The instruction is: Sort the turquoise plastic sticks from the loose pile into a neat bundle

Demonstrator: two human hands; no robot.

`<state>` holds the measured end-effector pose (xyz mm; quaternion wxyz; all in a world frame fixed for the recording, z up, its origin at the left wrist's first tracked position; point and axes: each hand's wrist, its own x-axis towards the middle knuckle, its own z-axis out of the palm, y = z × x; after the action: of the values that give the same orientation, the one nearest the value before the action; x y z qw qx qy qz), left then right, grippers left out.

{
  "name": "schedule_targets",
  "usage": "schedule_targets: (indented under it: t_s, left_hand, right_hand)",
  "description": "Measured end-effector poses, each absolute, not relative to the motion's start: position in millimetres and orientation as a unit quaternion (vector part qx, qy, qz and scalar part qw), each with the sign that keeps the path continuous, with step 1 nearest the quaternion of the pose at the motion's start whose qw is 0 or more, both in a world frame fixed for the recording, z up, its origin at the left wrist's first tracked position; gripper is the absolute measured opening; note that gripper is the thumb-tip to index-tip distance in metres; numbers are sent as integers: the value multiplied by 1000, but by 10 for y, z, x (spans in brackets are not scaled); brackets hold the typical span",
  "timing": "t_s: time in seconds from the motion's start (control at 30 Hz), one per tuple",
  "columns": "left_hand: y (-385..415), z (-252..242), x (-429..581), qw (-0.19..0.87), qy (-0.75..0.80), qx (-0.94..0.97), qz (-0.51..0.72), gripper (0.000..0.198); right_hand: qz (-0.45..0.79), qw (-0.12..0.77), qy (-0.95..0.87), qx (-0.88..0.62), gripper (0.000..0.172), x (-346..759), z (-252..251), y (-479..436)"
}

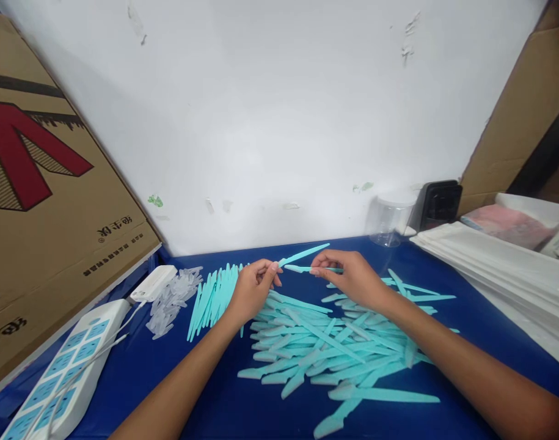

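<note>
My left hand (257, 286) pinches one end of a teal eyebrow razor (305, 253), whose handle points up to the right. In my right hand (347, 274) is a second teal eyebrow razor (297, 268), its blade end directed left toward my left fingertips. Below both hands spreads a loose pile of teal eyebrow razors (325, 348), lying in mixed directions. Left of my left hand, more razors (215, 299) lie side by side in a neater row. Beyond that row is a heap of small clear plastic covers (173, 299).
A white power strip (84, 366) with cables and a white adapter (154, 282) lie at left beside a large carton (45, 183). A clear jar (389, 223) and a black device (439, 205) stand back right, near stacked white sheets (494, 263). A white wall (270, 122) rises behind.
</note>
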<state>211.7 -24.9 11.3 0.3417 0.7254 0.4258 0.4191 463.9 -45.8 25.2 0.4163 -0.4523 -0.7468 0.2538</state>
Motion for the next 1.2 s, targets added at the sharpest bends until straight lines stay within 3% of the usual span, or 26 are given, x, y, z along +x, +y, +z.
schedule_targets:
  t_s: [0.43, 0.73, 1.1, 1.2]
  left_hand:
    - [-277, 120, 2118, 324, 433, 747, 386, 43]
    - [-369, 157, 2168, 329, 399, 775, 362, 36]
    - [-406, 186, 2186, 218, 406, 800, 384, 31]
    - [-413, 191, 2181, 200, 399, 805, 390, 29]
  right_hand:
    - [295, 420, -738, -437, 17, 4567, 290, -526]
    - [305, 430, -714, -461, 34, 4504, 154, -529]
    - [88, 397, -792, -455, 20, 4535, 209, -558]
    - [96, 396, -798, -444, 19, 4539, 207, -564]
